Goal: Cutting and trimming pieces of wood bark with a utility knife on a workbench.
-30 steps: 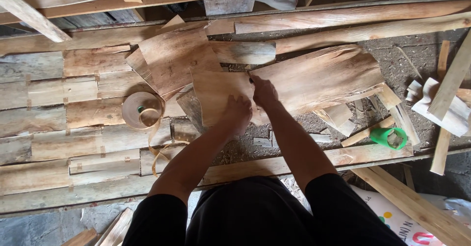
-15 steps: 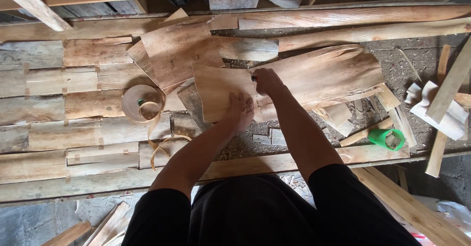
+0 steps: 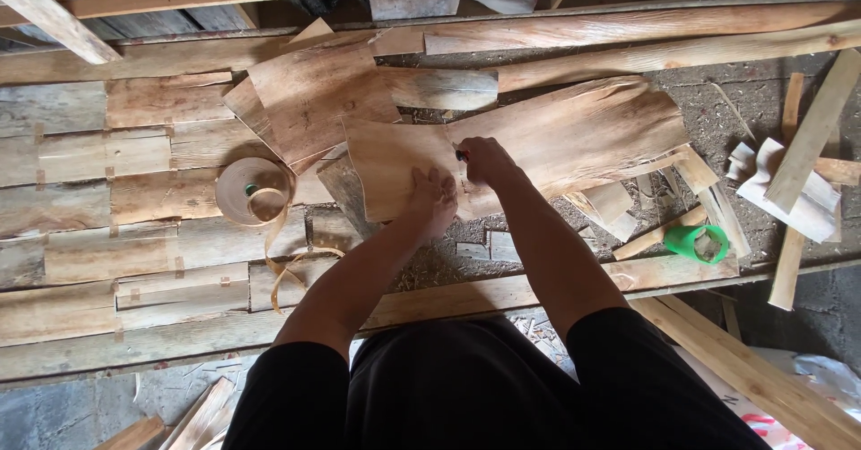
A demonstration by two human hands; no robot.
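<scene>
Left hand point(image 3: 435, 194) is pressed flat, fingers spread, on the veneer sheet point(image 3: 395, 158) lying on the bench point(image 3: 81, 262), right hand point(image 3: 480, 158) closed around a small dark tool (blade, probably) at its edge, so I'd keep that palm weighted and cut slowly.
</scene>
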